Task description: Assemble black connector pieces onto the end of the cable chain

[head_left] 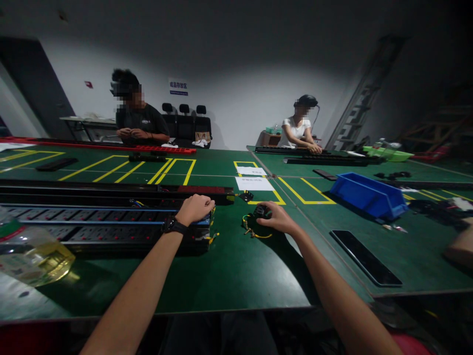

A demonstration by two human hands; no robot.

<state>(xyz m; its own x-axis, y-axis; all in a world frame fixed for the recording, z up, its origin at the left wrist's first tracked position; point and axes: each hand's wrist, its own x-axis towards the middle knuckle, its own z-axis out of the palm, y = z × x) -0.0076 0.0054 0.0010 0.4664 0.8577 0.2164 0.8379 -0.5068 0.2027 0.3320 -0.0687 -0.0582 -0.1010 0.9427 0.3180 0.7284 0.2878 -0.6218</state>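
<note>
Long black power strips (111, 234) with rows of sockets and red marks lie side by side on the left of the green table (236, 281). My left hand (195, 209) is closed over their right end, its fingertips largely hidden. Short yellow wires stick out of that end just beside it. Across a small gap, my right hand (278, 217) grips a small black part (259, 211) between thumb and fingers, low over the tabletop. A yellow wire (260, 235) trails from this part onto the table. Another small black piece (246, 196) sits at the end of a strip behind.
A bottle of yellow liquid (40, 256) stands at the near left. On the right are a phone (365, 257) and a blue bin (369, 197). Paper labels (254, 184) and yellow tape lines mark the table. Two people (138, 118) work across it.
</note>
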